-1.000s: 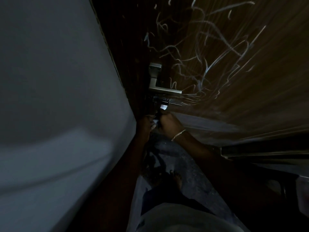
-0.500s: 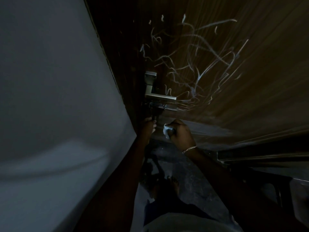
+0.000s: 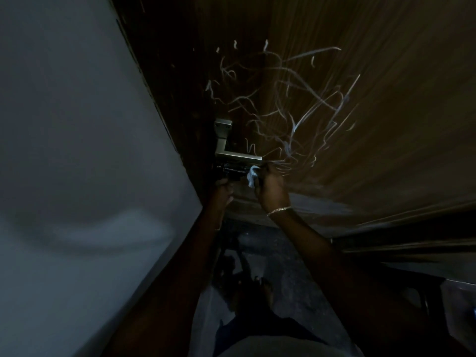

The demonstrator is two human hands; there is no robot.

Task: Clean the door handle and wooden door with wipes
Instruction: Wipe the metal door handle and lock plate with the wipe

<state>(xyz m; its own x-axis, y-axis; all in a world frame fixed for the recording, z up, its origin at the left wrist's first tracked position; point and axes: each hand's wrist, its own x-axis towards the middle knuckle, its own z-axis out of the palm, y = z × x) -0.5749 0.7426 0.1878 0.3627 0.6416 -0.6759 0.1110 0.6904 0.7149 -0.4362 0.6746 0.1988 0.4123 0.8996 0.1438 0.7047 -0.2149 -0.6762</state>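
Observation:
A brown wooden door [image 3: 373,104] fills the upper right, covered with white scribble marks [image 3: 291,117]. Its silver lever handle [image 3: 233,152] juts out near the door's left edge. My right hand [image 3: 270,188], with a bracelet at the wrist, grips a crumpled white wipe [image 3: 252,177] just under the tip of the handle. My left hand [image 3: 222,191] is lower left of it, fingers curled at a dark fitting [image 3: 231,171] below the handle; what it holds is too dark to tell.
A pale grey wall [image 3: 77,150] takes up the left half. The dark door frame [image 3: 167,73] runs between wall and door. Below are the dim floor [image 3: 283,258] and my bare foot [image 3: 265,289]. A dark object [image 3: 453,305] sits at the lower right.
My right hand has risen with the wipe from below the lock up to the tip of the handle. The left hand stays by the dark fitting.

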